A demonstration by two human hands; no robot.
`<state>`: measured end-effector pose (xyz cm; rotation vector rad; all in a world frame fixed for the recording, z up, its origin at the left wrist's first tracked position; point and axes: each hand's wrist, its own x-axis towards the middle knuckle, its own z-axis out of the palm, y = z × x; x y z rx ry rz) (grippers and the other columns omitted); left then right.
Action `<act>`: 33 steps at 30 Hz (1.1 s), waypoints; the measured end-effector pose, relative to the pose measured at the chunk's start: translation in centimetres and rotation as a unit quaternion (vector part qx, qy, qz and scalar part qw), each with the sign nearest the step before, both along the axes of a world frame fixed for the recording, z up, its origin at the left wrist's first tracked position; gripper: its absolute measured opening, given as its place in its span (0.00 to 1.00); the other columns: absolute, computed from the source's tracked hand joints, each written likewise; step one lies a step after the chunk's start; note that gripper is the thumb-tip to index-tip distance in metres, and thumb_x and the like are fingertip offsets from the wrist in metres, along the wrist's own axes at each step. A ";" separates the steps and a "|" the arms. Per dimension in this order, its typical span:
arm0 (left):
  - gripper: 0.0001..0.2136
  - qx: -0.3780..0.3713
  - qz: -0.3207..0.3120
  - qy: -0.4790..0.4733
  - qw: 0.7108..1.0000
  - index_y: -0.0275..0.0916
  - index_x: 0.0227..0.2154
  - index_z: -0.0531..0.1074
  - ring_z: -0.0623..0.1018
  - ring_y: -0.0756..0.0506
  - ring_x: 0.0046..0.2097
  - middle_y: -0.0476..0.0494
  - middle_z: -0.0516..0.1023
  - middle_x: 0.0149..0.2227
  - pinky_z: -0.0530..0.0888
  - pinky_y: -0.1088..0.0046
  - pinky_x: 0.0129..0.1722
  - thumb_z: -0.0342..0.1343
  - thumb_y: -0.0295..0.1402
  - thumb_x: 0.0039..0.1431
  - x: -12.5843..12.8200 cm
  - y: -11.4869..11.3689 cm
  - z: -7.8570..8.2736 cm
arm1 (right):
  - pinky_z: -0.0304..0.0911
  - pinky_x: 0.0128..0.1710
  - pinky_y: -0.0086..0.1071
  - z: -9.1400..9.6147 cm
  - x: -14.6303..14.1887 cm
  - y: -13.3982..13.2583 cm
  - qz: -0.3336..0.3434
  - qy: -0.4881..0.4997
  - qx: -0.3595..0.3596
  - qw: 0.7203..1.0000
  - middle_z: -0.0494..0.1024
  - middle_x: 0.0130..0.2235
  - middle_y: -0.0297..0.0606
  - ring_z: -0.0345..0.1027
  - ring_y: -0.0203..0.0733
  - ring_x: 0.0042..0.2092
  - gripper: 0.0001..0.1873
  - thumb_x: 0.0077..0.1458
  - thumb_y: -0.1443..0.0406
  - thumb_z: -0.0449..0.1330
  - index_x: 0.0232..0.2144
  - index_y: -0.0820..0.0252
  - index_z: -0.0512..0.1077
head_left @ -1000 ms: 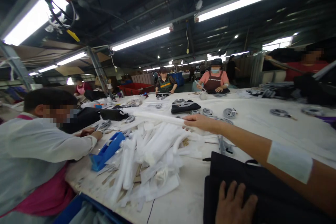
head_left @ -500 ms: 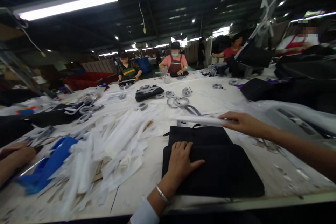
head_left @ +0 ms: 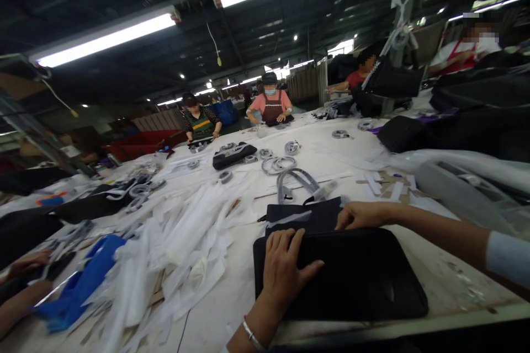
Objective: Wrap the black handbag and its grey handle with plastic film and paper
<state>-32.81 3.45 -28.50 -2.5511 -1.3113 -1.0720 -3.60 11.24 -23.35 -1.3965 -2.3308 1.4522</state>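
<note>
A flat black bag [head_left: 356, 276] lies in front of me, its upper flap [head_left: 323, 212] extending away past the main panel. My left hand [head_left: 285, 267] rests on the bag's left part, fingers stretched out and thumb apart. At the far edge of the main panel, my right hand [head_left: 360, 215] has its fingers curled down against the bag. What those fingers pinch is hidden. A thin pale strip [head_left: 290, 219] lies across the flap, left of my right hand. Just beyond the bag is a grey looped strap [head_left: 300, 179] with plastic wrapping.
White wrapping strips [head_left: 178, 231] are heaped at left, beside a blue object [head_left: 83, 281] and another person's hand [head_left: 31, 262]. Coiled grey straps [head_left: 292, 148] and a black bag [head_left: 234, 155] lie farther off. Card scraps [head_left: 387, 185] and clear plastic [head_left: 464, 193] are at right. Co-workers stand across the table.
My right hand has come down and nearer, from holding a white strip above the flap to the bag's far edge. My left hand stays on the bag. The view has shifted slightly.
</note>
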 end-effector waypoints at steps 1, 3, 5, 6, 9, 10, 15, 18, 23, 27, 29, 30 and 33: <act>0.30 -0.002 0.003 0.000 1.000 0.42 0.57 0.69 0.73 0.37 0.52 0.40 0.75 0.49 0.69 0.53 0.56 0.62 0.51 0.55 0.0 0.1 -0.1 | 0.67 0.34 0.31 0.2 -0.2 0.1 0.001 -0.012 -0.023 1.000 0.82 0.32 0.40 0.74 0.45 0.33 0.28 0.46 0.44 0.65 0.37 0.61 0.83; 0.30 -0.010 0.010 0.003 1.000 0.42 0.57 0.69 0.73 0.37 0.52 0.40 0.75 0.49 0.69 0.52 0.56 0.62 0.51 0.55 0.1 0.3 -0.4 | 0.64 0.27 0.31 0.9 -0.3 0.0 -0.004 -0.027 -0.046 0.999 0.80 0.26 0.39 0.71 0.42 0.27 0.31 0.49 0.40 0.60 0.31 0.62 0.82; 0.29 -0.022 0.013 0.009 1.000 0.42 0.56 0.69 0.73 0.37 0.52 0.40 0.75 0.49 0.70 0.52 0.56 0.63 0.50 0.54 0.1 0.6 -0.6 | 0.64 0.28 0.32 1.9 -0.7 -0.4 -0.019 -0.043 -0.066 0.997 0.79 0.27 0.41 0.71 0.43 0.28 0.38 0.56 0.37 0.49 0.31 0.62 0.82; 0.29 -0.030 0.013 0.012 0.999 0.42 0.56 0.69 0.73 0.36 0.52 0.39 0.75 0.49 0.70 0.52 0.56 0.63 0.50 0.54 0.1 0.7 -0.7 | 0.66 0.31 0.34 2.4 -1.1 -0.8 -0.024 -0.060 -0.062 0.996 0.80 0.28 0.42 0.72 0.45 0.30 0.41 0.57 0.36 0.44 0.31 0.61 0.82; 0.30 -0.048 0.007 0.011 0.999 0.42 0.56 0.69 0.74 0.36 0.52 0.39 0.76 0.50 0.70 0.51 0.56 0.63 0.50 0.54 0.2 0.9 -1.0 | 0.67 0.47 0.42 2.7 -3.2 -2.3 0.002 -0.097 0.052 0.994 0.82 0.43 0.46 0.75 0.55 0.45 0.36 0.56 0.37 0.50 0.42 0.59 0.81; 0.29 -0.053 0.005 0.008 0.999 0.41 0.56 0.69 0.74 0.35 0.52 0.38 0.76 0.50 0.71 0.51 0.56 0.63 0.50 0.54 0.3 0.9 -1.0 | 0.65 0.51 0.45 2.2 -4.0 -2.8 0.011 -0.100 0.115 0.988 0.80 0.48 0.46 0.73 0.59 0.49 0.35 0.52 0.39 0.56 0.48 0.58 0.79; 0.16 -0.087 -0.030 -0.044 0.995 0.43 0.53 0.71 0.74 0.40 0.53 0.41 0.76 0.52 0.72 0.56 0.56 0.57 0.35 0.62 -0.3 1.5 -0.2 | 0.66 0.49 0.50 -2.5 -6.3 -4.1 -0.036 -0.107 0.248 0.962 0.79 0.49 0.48 0.73 0.63 0.50 0.35 0.48 0.45 0.64 0.54 0.56 0.73; 0.15 -0.082 0.002 -0.099 0.992 0.45 0.51 0.73 0.71 0.43 0.58 0.43 0.73 0.56 0.69 0.60 0.60 0.50 0.28 0.65 -2.3 3.0 1.0 | 0.66 0.48 0.48 -4.3 -6.1 -3.6 -0.048 -0.097 0.238 0.965 0.80 0.48 0.47 0.73 0.61 0.49 0.32 0.52 0.44 0.61 0.52 0.56 0.74; 0.18 -0.216 0.088 -0.181 0.955 0.44 0.47 0.77 0.76 0.36 0.52 0.41 0.80 0.47 0.70 0.55 0.56 0.64 0.40 0.53 -7.2 6.2 1.8 | 0.67 0.45 0.46 -4.6 -5.7 -3.2 -0.053 -0.081 0.251 0.963 0.81 0.45 0.43 0.75 0.60 0.47 0.29 0.54 0.43 0.60 0.49 0.53 0.76; 0.19 -0.277 0.126 -0.250 0.919 0.38 0.32 0.79 0.75 0.48 0.24 0.47 0.76 0.23 0.75 0.71 0.28 0.56 0.50 0.57 -11.6 6.8 0.8 | 0.67 0.46 0.46 -5.0 -5.7 -3.2 -0.060 -0.076 0.255 0.962 0.81 0.46 0.42 0.74 0.60 0.48 0.30 0.54 0.41 0.58 0.50 0.51 0.75; 0.23 -0.250 0.183 -0.298 0.903 0.35 0.36 0.77 0.71 0.51 0.21 0.46 0.76 0.25 0.72 0.74 0.24 0.50 0.52 0.60 -14.5 6.5 0.6 | 0.66 0.47 0.47 -5.5 -5.6 -3.1 -0.063 -0.080 0.254 0.962 0.81 0.47 0.43 0.74 0.61 0.49 0.32 0.54 0.40 0.58 0.52 0.51 0.74; 0.24 -0.229 0.214 -0.321 0.894 0.34 0.40 0.75 0.72 0.51 0.22 0.45 0.77 0.27 0.73 0.73 0.24 0.50 0.52 0.60 -16.0 6.2 0.7 | 0.66 0.47 0.48 -5.7 -5.6 -3.1 -0.065 -0.083 0.254 0.962 0.81 0.47 0.43 0.74 0.62 0.49 0.33 0.54 0.40 0.57 0.52 0.52 0.74; 0.25 -0.145 0.303 -0.368 0.867 0.31 0.51 0.68 0.79 0.44 0.35 0.35 0.78 0.39 0.79 0.62 0.35 0.53 0.47 0.59 -20.0 4.6 2.1 | 0.66 0.47 0.48 -6.2 -5.4 -2.8 -0.062 -0.084 0.254 0.962 0.81 0.47 0.44 0.74 0.62 0.49 0.34 0.53 0.39 0.57 0.52 0.52 0.74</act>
